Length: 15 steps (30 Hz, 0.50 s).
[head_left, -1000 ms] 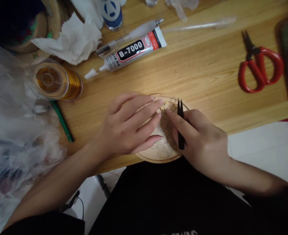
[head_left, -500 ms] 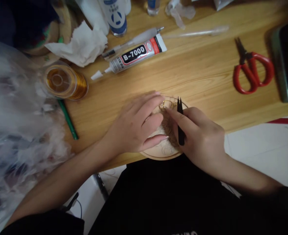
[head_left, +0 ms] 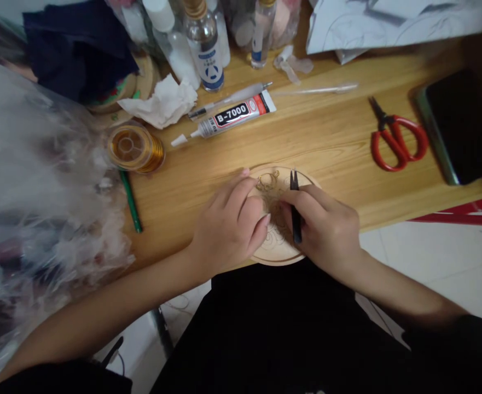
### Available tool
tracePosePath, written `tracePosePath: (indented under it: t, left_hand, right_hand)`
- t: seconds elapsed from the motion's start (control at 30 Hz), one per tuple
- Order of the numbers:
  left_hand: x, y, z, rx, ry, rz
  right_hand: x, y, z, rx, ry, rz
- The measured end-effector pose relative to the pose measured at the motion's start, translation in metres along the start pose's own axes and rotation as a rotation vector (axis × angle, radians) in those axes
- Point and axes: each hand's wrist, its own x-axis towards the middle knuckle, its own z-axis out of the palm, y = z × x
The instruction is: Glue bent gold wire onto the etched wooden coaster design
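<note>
A round pale wooden board (head_left: pixel 279 255) with thin drawn lines lies at the table's front edge, between my hands. Bent gold wire (head_left: pixel 267 180) sits on its upper part. My left hand (head_left: pixel 230 224) covers the board's left side, fingers curled and thumb drawn in against the index finger, gripping it by the rim. Black tweezers (head_left: pixel 295 210) are tucked in my right hand (head_left: pixel 326 227), their tips pointing away from me and slightly apart. The right fingertips are bent down over the board's right half; what lies under them is hidden.
A glue tube (head_left: pixel 241 115) and a pen (head_left: pixel 241 96) lie beyond the board. Left are a gold wire spool (head_left: pixel 136 149), a green stick (head_left: pixel 131 202) and plastic wrapping (head_left: pixel 52 180). Red-handled scissors (head_left: pixel 396 142) and a phone (head_left: pixel 462 126) lie right. Bottles (head_left: pixel 208 60) stand behind.
The view has shifted, showing more of the table's back. My left fingers have drawn closer together and back from the gold wire. My right hand has pulled down from the wire, still holding the tweezers.
</note>
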Motion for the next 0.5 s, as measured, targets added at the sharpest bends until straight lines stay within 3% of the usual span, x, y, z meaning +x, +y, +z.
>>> tracePosePath:
  t: [0.33, 0.5]
  left_hand:
    - [-0.0032, -0.0106, 0.0015, -0.009, 0.002, 0.054]
    - [-0.0039, -0.0109, 0.0017, -0.005, 0.008, 0.046]
  right_hand:
    - [-0.0010, 0.0039, -0.0015, 0.064, -0.020, -0.026]
    - [-0.0046, 0.0077, 0.0002, 0.193, 0.011, 0.052]
